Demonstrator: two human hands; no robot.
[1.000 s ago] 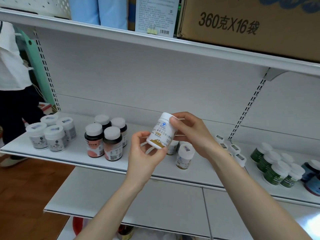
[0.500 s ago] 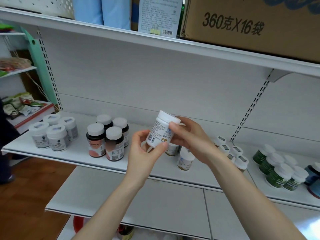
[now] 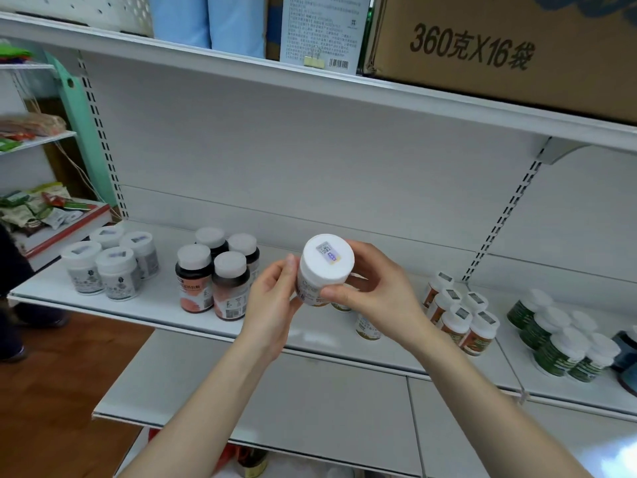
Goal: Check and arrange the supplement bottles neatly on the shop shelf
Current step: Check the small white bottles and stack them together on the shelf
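Two hands hold one bottle [image 3: 325, 270] off the shelf [image 3: 155, 307], in front of it. In the head view the left hand [image 3: 272, 305] presses its thumb to the bottle's left side, with its other fingers hidden behind. The right hand [image 3: 374, 288] has its fingers [image 3: 365, 251] curled round the far side and its thumb laid across the front. Half a second ago the bottle leaned with its label facing the camera; now it is tipped so the cap [image 3: 327, 260] and its sticker [image 3: 328, 252] face the camera. The check has probably moved from label to cap, and putting the bottle back is not yet done. Just under and behind the right fingers, two similar bottles [image 3: 368, 327] stand half hidden, and that is likely where this one belongs. Left of the fingers are the brown bottles [image 3: 220, 274], close by, with the white jars [image 3: 110, 267] further out. To the right the red-label bottles [image 3: 458, 315] are near and the green bottles [image 3: 558, 339] well apart. Bare shelf lies between the brown and red-label groups, directly below the fingers, so there is room to lower the bottle. The shelf's front edge runs just under the wrists, and the top shelf [image 3: 241, 69] is well above.
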